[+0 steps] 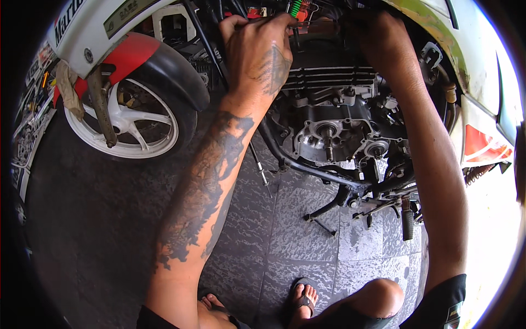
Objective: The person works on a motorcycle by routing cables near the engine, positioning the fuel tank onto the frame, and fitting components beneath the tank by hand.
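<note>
Both my hands reach into the frame of a partly stripped motorcycle, over its bare engine (329, 134). My left hand (255, 52), its fingers bent and closed, is above and left of the finned cylinder (329, 79); whatever its fingertips grip is hidden. Close by its knuckles is a green ribbed sleeve or spring (296, 8). Over on the cylinder's right side, my right hand (383, 46) sits in dark shadow under the pale bodywork, so its fingers cannot be made out. A dim, brownish flat surface (318, 27) shows between the hands; its kind is unclear.
At left stands the white-spoked front wheel (129, 118) under a red and black fender (142, 52). A black frame tube (307, 170) curves below the engine. Lower down are a side stand (329, 211) and a footpeg (407, 219). A cable end (263, 175) dangles above the tiled floor (296, 241).
</note>
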A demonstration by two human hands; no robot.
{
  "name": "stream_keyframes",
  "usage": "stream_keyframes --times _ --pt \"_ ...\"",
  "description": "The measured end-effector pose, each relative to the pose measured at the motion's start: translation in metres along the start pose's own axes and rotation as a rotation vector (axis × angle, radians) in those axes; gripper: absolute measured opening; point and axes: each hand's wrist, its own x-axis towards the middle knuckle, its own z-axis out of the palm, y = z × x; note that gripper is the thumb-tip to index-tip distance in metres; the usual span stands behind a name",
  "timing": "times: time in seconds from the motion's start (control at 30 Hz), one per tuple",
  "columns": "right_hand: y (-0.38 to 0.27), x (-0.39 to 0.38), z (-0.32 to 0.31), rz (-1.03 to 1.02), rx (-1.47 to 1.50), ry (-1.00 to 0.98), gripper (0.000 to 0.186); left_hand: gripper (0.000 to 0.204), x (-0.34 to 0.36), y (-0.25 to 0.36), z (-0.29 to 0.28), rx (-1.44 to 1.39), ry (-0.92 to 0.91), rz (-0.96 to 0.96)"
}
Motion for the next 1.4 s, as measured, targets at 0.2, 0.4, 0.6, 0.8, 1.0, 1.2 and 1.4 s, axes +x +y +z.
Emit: stream_keyframes --times 0.2,0.4,0.6,0.8,1.0,1.2,1.4 --pt "-0.001 0.001 0.006 -0.031 0.049 0.196 0.026 0.018 -0.002 -0.006 0.0 0.022 -0.009 0.014" --pt "-0.01 -0.002 -0.018 0.157 0.158 0.031 0.022 0.016 0.01 0.005 -0.006 0.013 0.048 0.096" --pt "0.011 -0.003 0.009 -0.008 -0.04 0.011 0.015 0.023 0.006 0.006 -0.003 0.043 -0.023 0.092" --pt "0.004 -0.01 0.008 -0.075 -0.047 -0.018 0.016 0.028 0.008 -0.003 -0.004 0.102 -0.042 0.157" --pt "0.003 -0.005 -0.001 -0.042 -0.102 -0.137 0.015 0.038 0.009 0.0 -0.013 0.081 -0.157 0.082" --pt "0.013 -0.016 0.019 -0.123 -0.048 -0.106 0.014 0.045 0.003 -0.005 -0.011 0.078 -0.178 0.101" --pt "0.018 -0.023 0.015 -0.065 -0.04 -0.235 0.013 0.049 0.013 -0.003 -0.013 -0.041 -0.223 0.119"
